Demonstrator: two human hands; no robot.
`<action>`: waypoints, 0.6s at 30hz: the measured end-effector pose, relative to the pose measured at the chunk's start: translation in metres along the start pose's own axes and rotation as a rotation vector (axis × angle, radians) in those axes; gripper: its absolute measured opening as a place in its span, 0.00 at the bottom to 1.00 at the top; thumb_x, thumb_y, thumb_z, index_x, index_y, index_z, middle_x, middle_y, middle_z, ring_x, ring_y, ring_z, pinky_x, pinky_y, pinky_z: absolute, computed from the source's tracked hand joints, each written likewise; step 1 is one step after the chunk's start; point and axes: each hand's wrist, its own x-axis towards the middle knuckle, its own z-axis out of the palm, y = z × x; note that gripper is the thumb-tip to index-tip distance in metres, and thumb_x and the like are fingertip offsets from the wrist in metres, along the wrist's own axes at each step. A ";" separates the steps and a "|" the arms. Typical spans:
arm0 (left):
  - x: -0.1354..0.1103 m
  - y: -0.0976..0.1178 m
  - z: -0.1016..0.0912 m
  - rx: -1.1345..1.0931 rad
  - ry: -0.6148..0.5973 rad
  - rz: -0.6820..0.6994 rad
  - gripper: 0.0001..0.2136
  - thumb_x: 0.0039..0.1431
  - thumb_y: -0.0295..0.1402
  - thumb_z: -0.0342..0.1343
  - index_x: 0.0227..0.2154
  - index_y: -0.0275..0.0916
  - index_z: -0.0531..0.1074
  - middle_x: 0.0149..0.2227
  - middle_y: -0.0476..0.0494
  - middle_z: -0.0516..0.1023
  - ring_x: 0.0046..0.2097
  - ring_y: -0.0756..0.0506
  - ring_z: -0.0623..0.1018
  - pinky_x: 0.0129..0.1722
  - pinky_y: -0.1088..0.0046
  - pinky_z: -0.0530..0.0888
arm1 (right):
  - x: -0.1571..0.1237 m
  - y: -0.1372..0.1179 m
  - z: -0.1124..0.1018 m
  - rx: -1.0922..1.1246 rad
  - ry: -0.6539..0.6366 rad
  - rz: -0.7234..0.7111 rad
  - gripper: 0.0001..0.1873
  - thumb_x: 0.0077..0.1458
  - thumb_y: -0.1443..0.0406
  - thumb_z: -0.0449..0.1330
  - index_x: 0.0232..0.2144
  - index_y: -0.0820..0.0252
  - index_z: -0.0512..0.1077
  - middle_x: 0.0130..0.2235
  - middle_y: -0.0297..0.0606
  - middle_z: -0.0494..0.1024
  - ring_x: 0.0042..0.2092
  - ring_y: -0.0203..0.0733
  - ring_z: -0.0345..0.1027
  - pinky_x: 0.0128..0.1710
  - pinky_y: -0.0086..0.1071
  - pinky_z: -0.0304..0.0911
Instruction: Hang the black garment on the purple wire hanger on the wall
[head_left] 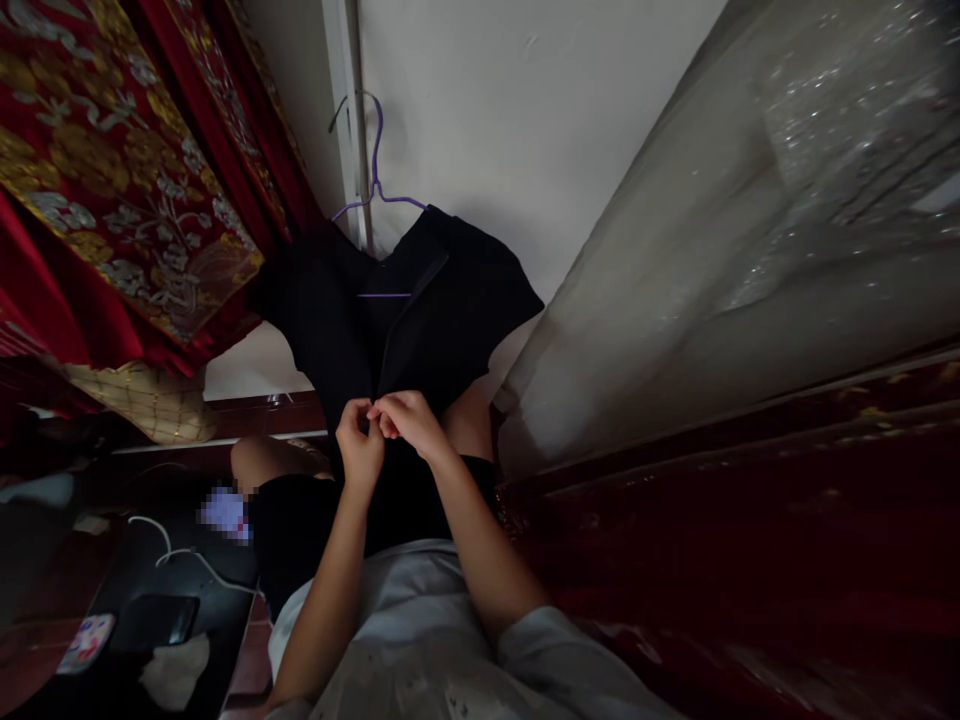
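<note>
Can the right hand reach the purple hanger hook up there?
Probably yes. The right hand pinches the front of the black cloth jacket, which hangs on the thin purple wire hanger just above. Only bare white wall lies between, so nothing seems to block it.

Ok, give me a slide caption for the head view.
The left hand and right hand pinch a black jacket on a purple hanger.

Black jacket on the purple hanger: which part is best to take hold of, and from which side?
Probably the front edge below the lapel, pinched from the front. The black jacket hangs against the wall on the purple hanger, so its back is closed off; that edge is thin, and the left hand and right hand pinch it there.
</note>
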 end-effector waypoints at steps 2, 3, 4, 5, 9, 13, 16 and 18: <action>0.000 0.003 0.002 0.036 0.003 0.036 0.04 0.58 0.25 0.55 0.36 0.37 0.70 0.33 0.48 0.75 0.35 0.48 0.76 0.38 0.75 0.71 | 0.002 -0.004 0.001 0.030 0.041 -0.031 0.14 0.43 0.57 0.57 0.21 0.63 0.74 0.14 0.32 0.69 0.17 0.30 0.59 0.19 0.25 0.52; -0.001 0.004 0.003 0.036 -0.012 0.055 0.04 0.58 0.24 0.54 0.35 0.37 0.70 0.32 0.48 0.75 0.35 0.48 0.76 0.37 0.75 0.71 | 0.004 -0.008 0.001 0.042 0.060 -0.042 0.14 0.44 0.58 0.58 0.21 0.64 0.75 0.15 0.32 0.69 0.17 0.30 0.58 0.19 0.24 0.52; -0.001 0.005 0.005 0.037 -0.026 0.074 0.03 0.58 0.24 0.54 0.34 0.38 0.69 0.32 0.48 0.74 0.34 0.48 0.75 0.37 0.75 0.70 | 0.008 -0.014 0.001 0.047 0.071 -0.053 0.14 0.44 0.59 0.58 0.22 0.64 0.75 0.15 0.32 0.69 0.17 0.29 0.58 0.19 0.24 0.52; -0.002 0.005 0.008 0.045 -0.034 0.092 0.03 0.58 0.24 0.53 0.33 0.38 0.68 0.32 0.49 0.73 0.34 0.49 0.74 0.36 0.75 0.70 | 0.013 -0.023 0.001 0.045 0.080 -0.070 0.13 0.45 0.60 0.58 0.22 0.65 0.76 0.15 0.32 0.69 0.17 0.29 0.58 0.18 0.24 0.51; -0.006 0.003 0.026 0.127 -0.064 0.141 0.05 0.55 0.22 0.53 0.30 0.38 0.66 0.30 0.50 0.67 0.32 0.49 0.70 0.34 0.75 0.66 | 0.046 -0.082 -0.002 0.020 0.154 -0.212 0.12 0.52 0.66 0.56 0.23 0.66 0.75 0.14 0.32 0.68 0.16 0.27 0.56 0.16 0.22 0.48; -0.012 0.003 0.043 0.150 -0.178 0.153 0.07 0.54 0.19 0.52 0.29 0.39 0.65 0.29 0.50 0.65 0.31 0.49 0.69 0.33 0.75 0.65 | 0.083 -0.149 -0.008 0.019 0.265 -0.356 0.14 0.59 0.69 0.55 0.22 0.64 0.70 0.16 0.30 0.68 0.16 0.24 0.53 0.15 0.19 0.44; -0.006 0.008 0.042 0.164 -0.280 0.188 0.07 0.55 0.19 0.52 0.30 0.39 0.66 0.30 0.49 0.67 0.32 0.49 0.71 0.34 0.74 0.67 | 0.090 -0.173 -0.014 0.000 0.259 -0.379 0.14 0.62 0.66 0.57 0.23 0.63 0.67 0.17 0.28 0.66 0.16 0.24 0.53 0.15 0.18 0.44; 0.009 0.017 0.034 0.172 -0.337 0.208 0.09 0.56 0.19 0.53 0.36 0.38 0.69 0.32 0.47 0.70 0.34 0.48 0.73 0.36 0.73 0.71 | 0.083 -0.175 -0.017 -0.008 0.222 -0.385 0.15 0.63 0.64 0.57 0.24 0.62 0.66 0.17 0.28 0.65 0.16 0.24 0.53 0.15 0.18 0.44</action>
